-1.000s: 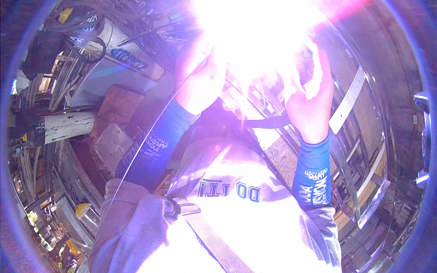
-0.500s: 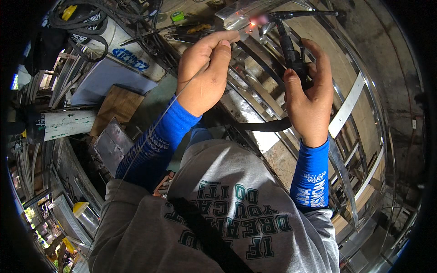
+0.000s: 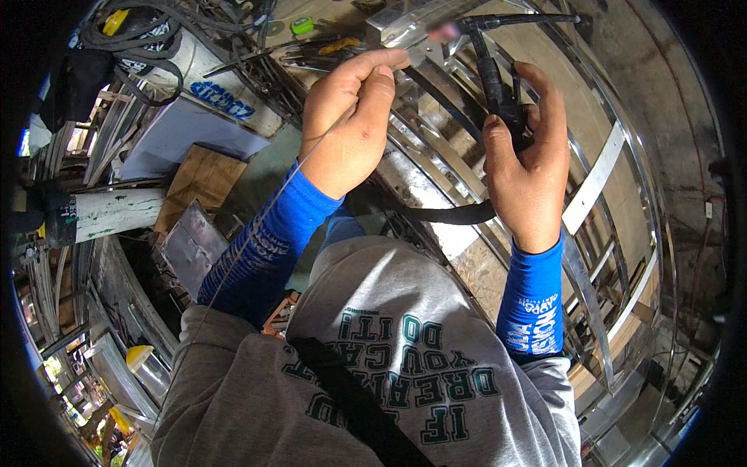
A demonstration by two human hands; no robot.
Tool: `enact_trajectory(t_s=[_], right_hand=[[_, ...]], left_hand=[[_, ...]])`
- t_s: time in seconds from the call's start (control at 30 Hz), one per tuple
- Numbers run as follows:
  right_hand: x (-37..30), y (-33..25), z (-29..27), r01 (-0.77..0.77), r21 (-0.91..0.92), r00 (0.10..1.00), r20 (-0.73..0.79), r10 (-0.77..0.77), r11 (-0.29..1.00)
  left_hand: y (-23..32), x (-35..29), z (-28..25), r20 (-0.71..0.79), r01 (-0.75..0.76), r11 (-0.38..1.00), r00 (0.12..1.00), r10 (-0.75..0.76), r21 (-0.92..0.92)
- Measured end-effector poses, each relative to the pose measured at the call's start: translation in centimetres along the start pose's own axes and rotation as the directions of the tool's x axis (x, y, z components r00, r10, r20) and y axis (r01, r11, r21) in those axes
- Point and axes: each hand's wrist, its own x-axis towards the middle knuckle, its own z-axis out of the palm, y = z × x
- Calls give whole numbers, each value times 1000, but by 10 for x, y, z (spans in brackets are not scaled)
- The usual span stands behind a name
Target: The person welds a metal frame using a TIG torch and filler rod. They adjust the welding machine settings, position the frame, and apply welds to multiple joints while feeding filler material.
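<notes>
My right hand (image 3: 531, 159) is wrapped around the handle of a black TIG welding torch (image 3: 490, 78). The torch's pinkish nozzle (image 3: 445, 33) sits close to a shiny metal piece (image 3: 395, 23) at the top; no bright arc shows there. Between thumb and fingers, my left hand (image 3: 348, 128) pinches a thin filler rod (image 3: 270, 204), which trails back along my left forearm. The rod's front end is hard to make out beyond the fingertips. From near my right hand a thick black hose (image 3: 455, 214) runs left.
A frame of metal bars and strips (image 3: 595, 179) spreads under and right of my right hand. Tools (image 3: 338, 47) and a green tape measure (image 3: 302, 26) lie at the upper left. A white cylinder (image 3: 226, 86) with coiled cables (image 3: 148, 39) and a brown board (image 3: 198, 183) stand left.
The bright orange glow and sparks by the torch nozzle are gone, and the metal there looks darker. Both hands keep nearly the same place and grip.
</notes>
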Motion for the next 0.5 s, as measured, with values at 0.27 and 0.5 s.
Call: enact_trajectory(t_s=[0.27,0.5], right_hand=[[-2,-4,1,-30,-30,1000,9,30,999],[-3,-6,4,-55,37,998,-8,55,998]], left_hand=[[0,0,1,2,4,1000,1000,-4,-23],[-1,-1,1,-1,-1,999,1000,1,-42]])
